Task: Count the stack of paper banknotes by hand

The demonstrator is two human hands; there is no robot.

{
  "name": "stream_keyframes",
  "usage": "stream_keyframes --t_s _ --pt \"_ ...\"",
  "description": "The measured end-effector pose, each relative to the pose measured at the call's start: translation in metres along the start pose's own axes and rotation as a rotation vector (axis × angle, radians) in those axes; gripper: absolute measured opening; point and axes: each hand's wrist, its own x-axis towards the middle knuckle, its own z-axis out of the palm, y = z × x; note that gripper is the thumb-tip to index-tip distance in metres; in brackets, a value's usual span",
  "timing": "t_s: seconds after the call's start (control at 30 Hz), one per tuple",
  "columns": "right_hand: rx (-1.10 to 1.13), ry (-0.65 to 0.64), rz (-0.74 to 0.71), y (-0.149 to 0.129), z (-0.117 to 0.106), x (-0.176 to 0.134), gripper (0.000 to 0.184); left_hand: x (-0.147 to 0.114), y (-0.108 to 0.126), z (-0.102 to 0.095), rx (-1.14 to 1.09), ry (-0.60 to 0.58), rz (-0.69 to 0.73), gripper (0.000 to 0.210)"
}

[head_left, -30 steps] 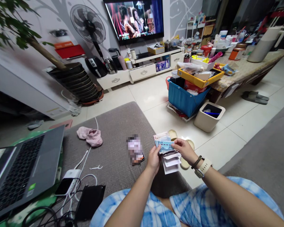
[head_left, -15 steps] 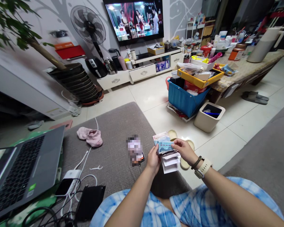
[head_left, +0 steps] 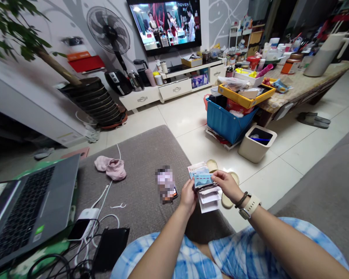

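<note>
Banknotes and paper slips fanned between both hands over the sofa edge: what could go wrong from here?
The loose paper slips hang below the banknotes, pinched only by the left hand and right hand; some could slip down to the tiled floor. A dropped note might also land on the slippers just beneath.

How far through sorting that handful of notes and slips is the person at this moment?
Done: nothing looks set aside; no separate pile shows on the grey cushion. In hand: the left hand grips the stack of banknotes and paper slips from below, while the right hand pinches the top blue note. Left: seemingly the whole fanned stack, white slips included. A phone lies beside the hands, untouched.
</note>
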Motion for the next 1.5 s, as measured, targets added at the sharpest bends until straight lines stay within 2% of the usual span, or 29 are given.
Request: stream_keyframes --t_s 0.43,0.73,0.97,1.13,1.5 --pt "0.053 -0.044 0.016 -0.001 0.002 0.000 0.034 -0.001 0.003 0.003 0.015 0.024 -0.010 0.040" --pt "0.047 0.048 -0.005 0.010 -0.001 0.003 0.042 -0.002 0.003 0.002 0.045 -0.028 -0.020 0.041" --pt "-0.022 0.044 -0.007 0.008 -0.001 0.003 0.031 -0.003 0.004 0.002 0.085 -0.050 0.001 0.041" --pt "0.003 0.036 0.019 0.002 0.001 0.002 0.031 -0.004 0.003 0.003 0.071 -0.052 -0.003 0.038" --pt "0.022 0.018 0.038 -0.004 0.002 0.000 0.034 0.001 0.001 0.000 0.009 0.036 0.023 0.038"
